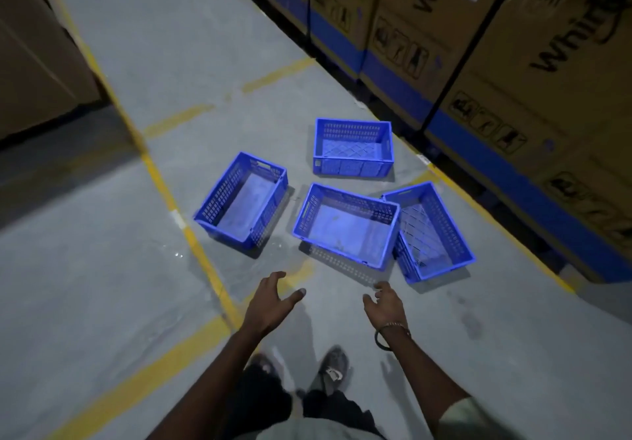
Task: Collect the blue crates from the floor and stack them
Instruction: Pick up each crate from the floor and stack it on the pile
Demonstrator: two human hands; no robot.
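Both the left hand (270, 303) and right hand (384, 304) reached forward, fingers spread and holding nothing. They seemed aimed at the nearest crate (345, 226) at frame centre, probably to grasp it.

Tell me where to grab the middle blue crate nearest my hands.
Take the middle crate by its two short end walls, one hand each, coming from above. It sits upright and open, with a handle slot showing in its left end wall; the right end is crowded by the tilted crate.

1. Dim, bluish indoor light; the grey concrete floor (102, 268) looks grainy.
2. Soft shadows fall toward the camera beneath the blue perforated plastic crates (345, 227), so light perhaps comes from ahead.
3. Wide-angle bending and blur smear the brown printed cardboard cartons (547, 63) at the edges.
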